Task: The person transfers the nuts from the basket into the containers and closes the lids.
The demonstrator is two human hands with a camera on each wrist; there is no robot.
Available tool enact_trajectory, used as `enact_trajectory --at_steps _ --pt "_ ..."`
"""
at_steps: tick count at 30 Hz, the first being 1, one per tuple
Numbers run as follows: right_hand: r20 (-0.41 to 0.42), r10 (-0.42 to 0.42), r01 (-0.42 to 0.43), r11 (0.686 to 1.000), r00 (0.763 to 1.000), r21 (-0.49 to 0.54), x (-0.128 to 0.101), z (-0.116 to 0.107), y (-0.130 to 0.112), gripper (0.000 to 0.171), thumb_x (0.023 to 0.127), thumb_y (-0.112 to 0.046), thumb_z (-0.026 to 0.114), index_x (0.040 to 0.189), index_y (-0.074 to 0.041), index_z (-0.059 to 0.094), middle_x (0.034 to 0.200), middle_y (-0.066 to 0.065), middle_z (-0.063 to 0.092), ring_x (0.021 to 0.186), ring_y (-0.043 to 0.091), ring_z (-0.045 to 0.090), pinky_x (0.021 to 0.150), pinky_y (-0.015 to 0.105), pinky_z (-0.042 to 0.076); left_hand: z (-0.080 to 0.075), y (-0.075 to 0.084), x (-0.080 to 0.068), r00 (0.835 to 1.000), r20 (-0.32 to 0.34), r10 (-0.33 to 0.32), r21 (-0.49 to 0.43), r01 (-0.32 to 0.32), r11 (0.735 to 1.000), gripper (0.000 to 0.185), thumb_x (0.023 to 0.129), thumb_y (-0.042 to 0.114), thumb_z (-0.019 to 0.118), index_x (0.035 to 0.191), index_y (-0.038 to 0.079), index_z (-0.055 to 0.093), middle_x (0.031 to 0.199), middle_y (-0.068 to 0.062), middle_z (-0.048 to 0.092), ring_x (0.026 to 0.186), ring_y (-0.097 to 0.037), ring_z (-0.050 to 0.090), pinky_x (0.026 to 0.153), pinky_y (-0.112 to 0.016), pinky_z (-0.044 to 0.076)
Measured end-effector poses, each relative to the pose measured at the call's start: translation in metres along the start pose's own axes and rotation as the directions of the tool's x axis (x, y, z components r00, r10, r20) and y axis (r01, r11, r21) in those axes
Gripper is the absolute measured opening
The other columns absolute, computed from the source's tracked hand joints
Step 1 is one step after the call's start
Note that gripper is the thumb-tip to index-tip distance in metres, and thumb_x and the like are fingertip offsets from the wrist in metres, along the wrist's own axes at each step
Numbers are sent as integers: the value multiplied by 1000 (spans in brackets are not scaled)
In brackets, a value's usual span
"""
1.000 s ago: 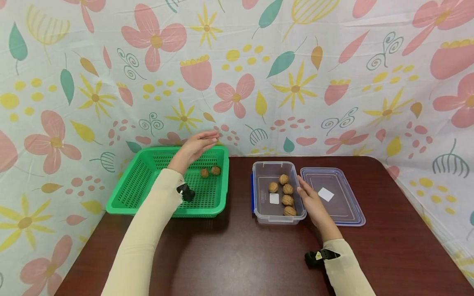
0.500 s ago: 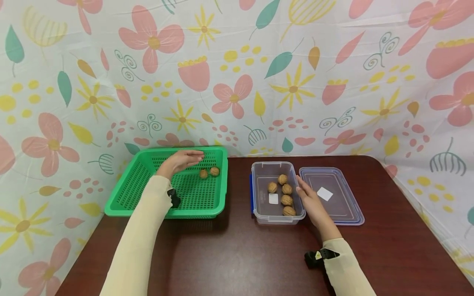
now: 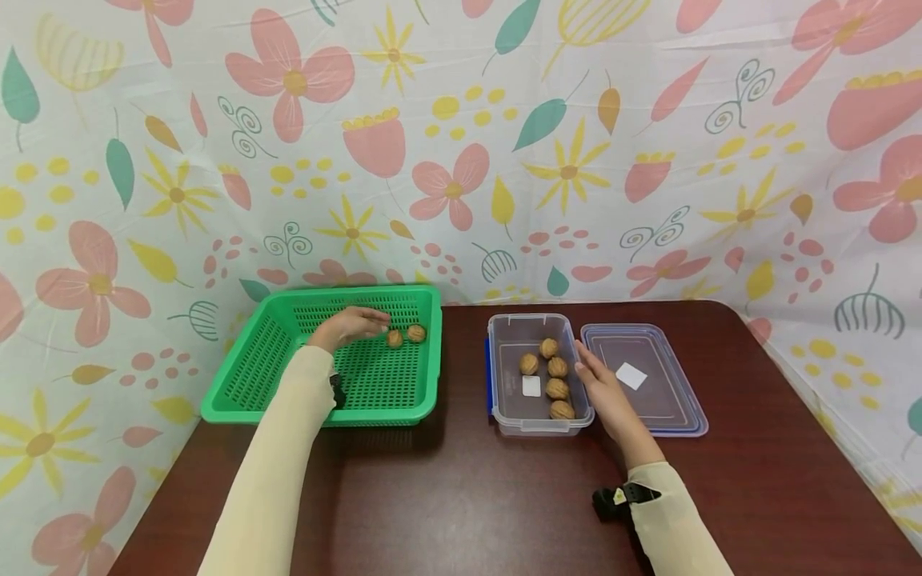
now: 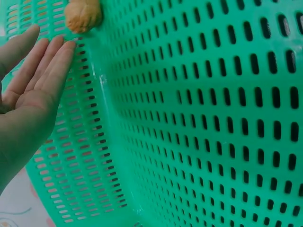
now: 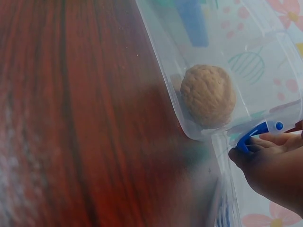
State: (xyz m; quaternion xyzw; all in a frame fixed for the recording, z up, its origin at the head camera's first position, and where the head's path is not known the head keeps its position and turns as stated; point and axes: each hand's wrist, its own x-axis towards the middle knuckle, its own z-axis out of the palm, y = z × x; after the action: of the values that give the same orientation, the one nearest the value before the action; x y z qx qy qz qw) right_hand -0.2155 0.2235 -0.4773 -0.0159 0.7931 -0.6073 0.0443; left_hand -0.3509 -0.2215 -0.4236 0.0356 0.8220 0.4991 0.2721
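Two walnuts (image 3: pixel 405 335) lie side by side on the floor of the green perforated basket (image 3: pixel 274 360), toward its far right corner. The left hand (image 3: pixel 350 325) reaches into the basket with its fingers straight and held together, the fingertips (image 4: pixel 66 47) just short of the nearer walnut; it holds nothing. In the left wrist view one walnut shows at the top edge, just beyond those fingertips, against the slotted green wall.

To the right of the basket, apart from it on the dark wooden table (image 3: pixel 461 496), stands a clear plastic container (image 3: pixel 504 416) with blue clips. Four walnuts (image 3: pixel 551 376) lie inside it beside a small white label. The right hand (image 3: pixel 605 392) rests along the container's right wall with fingers extended and relaxed, gripping nothing; in the right wrist view its fingertips (image 5: pixel 270 142) touch a blue clip at the container's corner, and one walnut sits behind the clear wall.

The container's clear lid (image 3: pixel 648 384) lies flat on the table just right of the container, partly under the right hand, with a white label on it. A floral cloth (image 3: pixel 461 144) hangs behind the table.
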Motion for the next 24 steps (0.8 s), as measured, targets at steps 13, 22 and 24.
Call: enact_trajectory --at_steps 13,22,24 --pt "-1 -14 14 1000 1000 10 -3 0 0 53 106 -17 34 155 -8 15 159 16 9 146 35 2 116 55 7 17 1 2 997 -71 -26 220 41 975 42 97 12 59 139 7 51 139 -16 50 130 -32 44 106 -45 39" --pt "8 6 -7 999 1000 36 0 -2 -4 51 106 -11 32 154 -4 16 159 19 8 145 36 1 116 56 6 18 -4 10 994 -105 -2 255 29 967 41 93 12 65 133 7 58 133 -14 57 124 -30 51 103 -42 43" --pt "9 8 -8 999 1000 39 0 -2 -4 51 106 -10 32 154 -4 16 159 19 8 145 37 1 116 56 5 16 -5 11 996 -93 8 277 18 961 42 92 14 67 133 7 58 132 -14 58 124 -30 51 103 -42 43"
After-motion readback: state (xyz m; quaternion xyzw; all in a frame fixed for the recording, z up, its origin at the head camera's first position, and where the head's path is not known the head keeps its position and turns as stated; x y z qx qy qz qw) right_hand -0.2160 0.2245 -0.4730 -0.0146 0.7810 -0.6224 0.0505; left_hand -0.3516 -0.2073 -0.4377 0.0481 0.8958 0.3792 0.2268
